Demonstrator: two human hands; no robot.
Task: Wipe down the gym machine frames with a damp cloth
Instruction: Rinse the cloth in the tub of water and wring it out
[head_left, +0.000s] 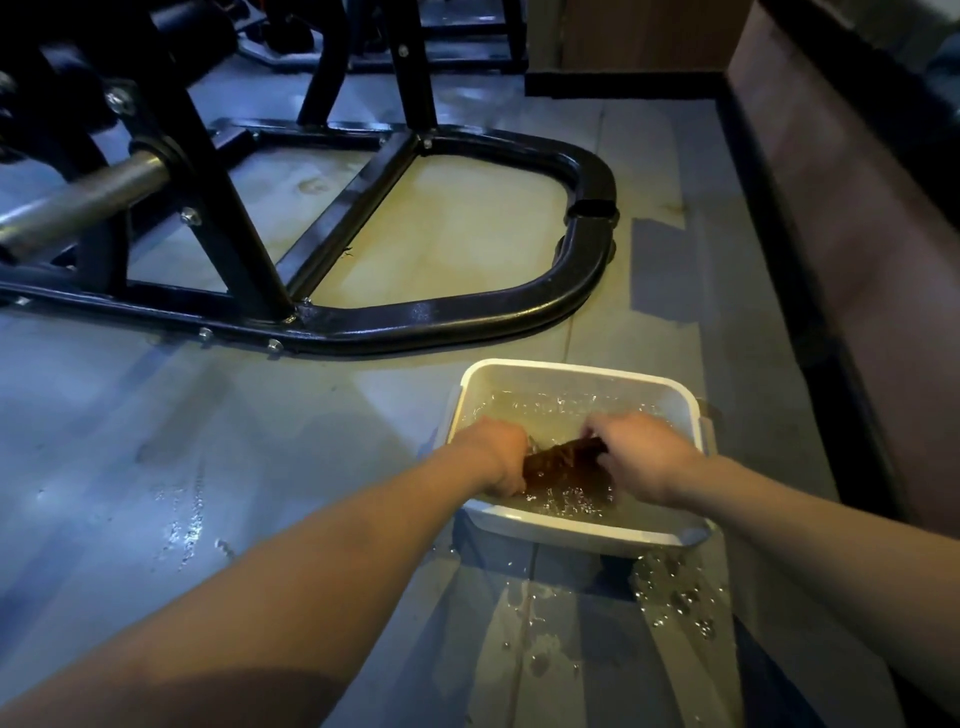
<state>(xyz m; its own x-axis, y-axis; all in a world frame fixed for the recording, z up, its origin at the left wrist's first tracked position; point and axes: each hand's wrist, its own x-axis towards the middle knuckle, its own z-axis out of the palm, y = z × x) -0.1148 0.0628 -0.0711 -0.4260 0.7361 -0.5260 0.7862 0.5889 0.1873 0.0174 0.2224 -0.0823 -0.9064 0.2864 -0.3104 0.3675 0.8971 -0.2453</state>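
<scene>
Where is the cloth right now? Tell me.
In the head view, lower right: the dark cloth is in the white tub of water, gripped between left hand and right hand.

Gym floor, black machine frame (467, 312), steel bar (78, 205)

Grey floor (208, 467) bears white basin (571, 535), black machine frame (441, 317), water drops (675, 597).

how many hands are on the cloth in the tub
2. The left hand grips the left end of the dark cloth; the right hand grips its right end, both inside the white tub of water.
</scene>
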